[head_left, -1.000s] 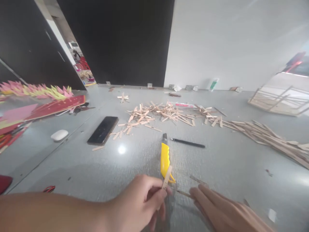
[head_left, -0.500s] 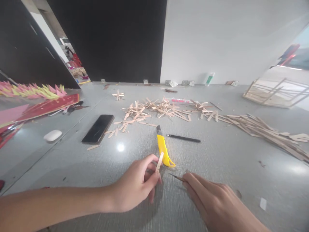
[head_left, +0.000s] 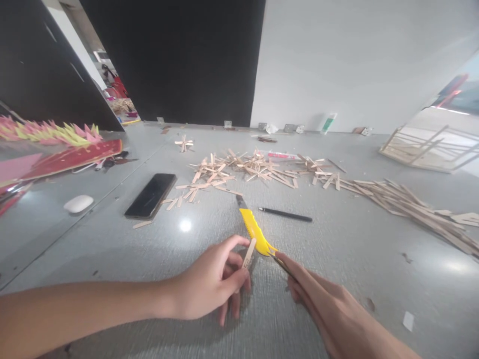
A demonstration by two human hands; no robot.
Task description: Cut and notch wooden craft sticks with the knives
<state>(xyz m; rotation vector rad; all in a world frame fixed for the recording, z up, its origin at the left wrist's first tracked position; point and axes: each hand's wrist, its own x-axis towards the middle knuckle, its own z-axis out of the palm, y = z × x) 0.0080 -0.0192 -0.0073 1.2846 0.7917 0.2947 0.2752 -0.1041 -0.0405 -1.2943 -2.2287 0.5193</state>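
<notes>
Near the bottom centre, my left hand [head_left: 217, 279] pinches a short wooden stick [head_left: 249, 253] that points up and away from me. My right hand [head_left: 325, 299] grips a thin pointed tool [head_left: 281, 264], its tip at the near end of a yellow cutter [head_left: 254, 232]. The cutter lies on the grey table, blade end away from me, and my right fingertips are beside its handle. Whether they touch it I cannot tell. A black pen [head_left: 286, 214] rests right of the cutter. Beyond lie many small wooden pieces [head_left: 262, 168].
A phone [head_left: 150, 195] and a white case [head_left: 78, 203] lie to the left, near a red board [head_left: 86, 153] with folded paper. Long sticks [head_left: 411, 204] spread on the right. A stick frame [head_left: 430, 149] stands back right, a glue tube [head_left: 329, 123] by the wall.
My right hand has moved up and left with the tool, up to the cutter's near end. The cutter has turned slightly, its blade end shifting left. My left hand still holds the stick.
</notes>
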